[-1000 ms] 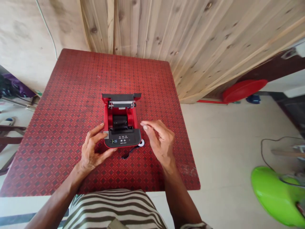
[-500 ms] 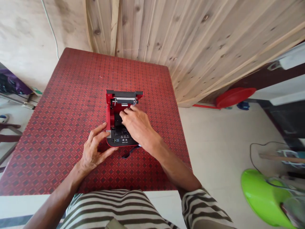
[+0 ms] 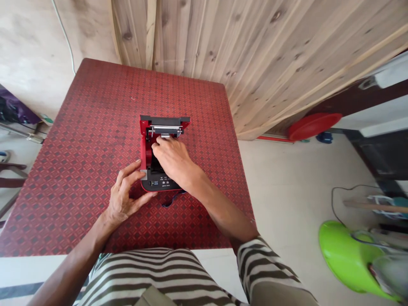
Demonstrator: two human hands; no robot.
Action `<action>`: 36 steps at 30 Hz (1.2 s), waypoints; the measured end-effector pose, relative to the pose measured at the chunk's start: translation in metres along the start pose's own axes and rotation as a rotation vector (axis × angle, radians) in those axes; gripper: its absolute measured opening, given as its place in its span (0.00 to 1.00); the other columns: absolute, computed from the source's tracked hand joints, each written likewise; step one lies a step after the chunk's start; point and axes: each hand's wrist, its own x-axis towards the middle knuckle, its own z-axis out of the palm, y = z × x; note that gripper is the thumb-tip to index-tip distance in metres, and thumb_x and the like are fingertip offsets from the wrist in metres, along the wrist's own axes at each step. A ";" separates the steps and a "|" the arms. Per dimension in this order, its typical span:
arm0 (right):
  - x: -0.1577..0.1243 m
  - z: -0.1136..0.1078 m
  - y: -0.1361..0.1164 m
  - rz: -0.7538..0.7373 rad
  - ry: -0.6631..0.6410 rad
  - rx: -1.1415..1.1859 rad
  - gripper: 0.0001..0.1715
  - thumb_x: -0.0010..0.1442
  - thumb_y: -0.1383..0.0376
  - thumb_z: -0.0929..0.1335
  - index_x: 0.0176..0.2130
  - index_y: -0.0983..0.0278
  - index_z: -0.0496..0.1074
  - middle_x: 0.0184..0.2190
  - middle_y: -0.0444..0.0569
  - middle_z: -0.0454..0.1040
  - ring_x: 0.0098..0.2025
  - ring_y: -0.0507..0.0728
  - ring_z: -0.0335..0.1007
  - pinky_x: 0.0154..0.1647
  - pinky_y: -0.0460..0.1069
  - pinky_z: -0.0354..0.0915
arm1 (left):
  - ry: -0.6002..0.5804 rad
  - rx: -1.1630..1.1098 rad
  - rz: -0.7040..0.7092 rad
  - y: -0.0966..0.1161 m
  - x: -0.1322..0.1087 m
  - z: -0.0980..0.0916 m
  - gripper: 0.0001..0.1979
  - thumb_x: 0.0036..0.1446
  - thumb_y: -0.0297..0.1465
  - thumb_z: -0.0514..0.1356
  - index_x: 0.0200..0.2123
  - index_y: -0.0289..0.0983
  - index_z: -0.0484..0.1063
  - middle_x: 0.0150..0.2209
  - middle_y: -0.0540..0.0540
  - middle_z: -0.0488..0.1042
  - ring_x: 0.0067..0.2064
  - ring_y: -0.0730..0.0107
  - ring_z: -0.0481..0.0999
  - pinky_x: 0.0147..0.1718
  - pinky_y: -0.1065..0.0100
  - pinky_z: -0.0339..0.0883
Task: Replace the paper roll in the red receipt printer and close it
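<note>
A small red and black printer point(image 3: 162, 184) lies on the table with its lid point(image 3: 165, 120) raised. A grey roller point(image 3: 165, 130) on metal rods shows inside the lid. Buttons and white markings are on the black front panel. My left hand point(image 3: 123, 193) grips the printer's front left corner, fingers on the left side and thumb along the front edge. My right hand point(image 3: 174, 157) reaches into the open bay from the right, fingers curled, with the tips hidden. What they hold, if anything, cannot be made out. A dark strap or cord point(image 3: 172, 199) lies by the front edge.
The table point(image 3: 95, 127) has a red patterned top. A wood-plank wall point(image 3: 204, 38) stands behind it. On the floor to the right are a green plastic object point(image 3: 342, 259) and a red round basin point(image 3: 314, 126). A dark wooden chair part point(image 3: 12, 182) is at left.
My right hand has shifted left and further back inside the printer, towards the roller. My left hand stays at the corner. The whole view has moved slightly.
</note>
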 end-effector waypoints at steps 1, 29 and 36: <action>0.001 -0.001 0.000 -0.001 -0.014 -0.001 0.22 0.72 0.78 0.59 0.51 0.72 0.80 0.52 0.65 0.81 0.55 0.65 0.78 0.47 0.54 0.71 | -0.001 0.003 0.000 0.000 0.000 0.000 0.32 0.56 0.41 0.74 0.59 0.41 0.67 0.62 0.36 0.74 0.60 0.52 0.80 0.56 0.52 0.80; -0.074 0.107 0.087 0.565 0.876 1.113 0.19 0.55 0.54 0.77 0.41 0.60 0.74 0.34 0.43 0.78 0.32 0.54 0.71 0.37 0.50 0.67 | -0.008 -0.006 0.034 -0.003 0.003 -0.003 0.34 0.54 0.36 0.76 0.60 0.38 0.67 0.62 0.35 0.74 0.62 0.53 0.77 0.59 0.54 0.77; -0.053 0.136 0.071 0.634 0.779 0.944 0.19 0.57 0.50 0.75 0.39 0.59 0.71 0.28 0.41 0.74 0.30 0.54 0.69 0.35 0.51 0.66 | -0.001 -0.003 0.037 -0.002 0.005 -0.004 0.34 0.54 0.35 0.76 0.60 0.37 0.68 0.61 0.34 0.74 0.62 0.53 0.78 0.59 0.53 0.77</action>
